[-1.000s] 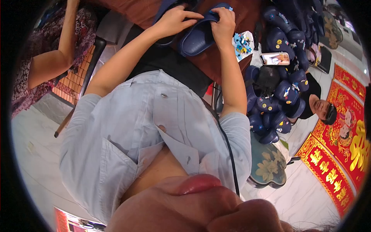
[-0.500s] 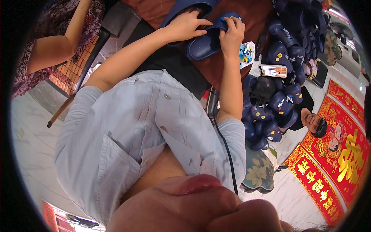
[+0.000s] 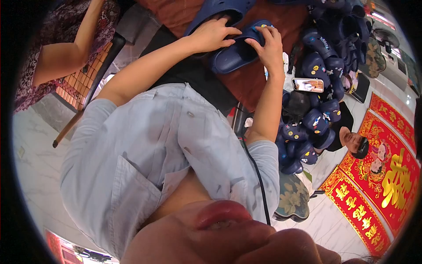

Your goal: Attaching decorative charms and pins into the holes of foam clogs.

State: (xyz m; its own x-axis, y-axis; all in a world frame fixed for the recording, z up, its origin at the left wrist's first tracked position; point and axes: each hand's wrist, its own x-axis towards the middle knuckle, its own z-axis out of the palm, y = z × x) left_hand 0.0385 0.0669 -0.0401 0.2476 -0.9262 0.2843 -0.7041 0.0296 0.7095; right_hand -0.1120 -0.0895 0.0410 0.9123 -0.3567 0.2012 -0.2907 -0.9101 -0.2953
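Two navy blue clogs lie on the brown-covered surface at the top. Into the opening of the farther clog reach some fingers of my left hand, their tips hidden. Its thumb and forefinger stay spread beside the nearer clog. My right hand grips the upper of that nearer clog, thumb at the foot opening and fingers over the top. By those fingertips, small colourful charms show on the upper, partly covered.
Many navy clogs with charms are piled at the right, with a lit phone among them. A flower-patterned stool stands below. Another person's arm is at the left, near a wooden-slatted chair. Red banners lie at the far right.
My right thumb has moved from the charm to the clog's opening, and the right hand has shifted slightly right and nearer. It now covers most of the white tray of charms.
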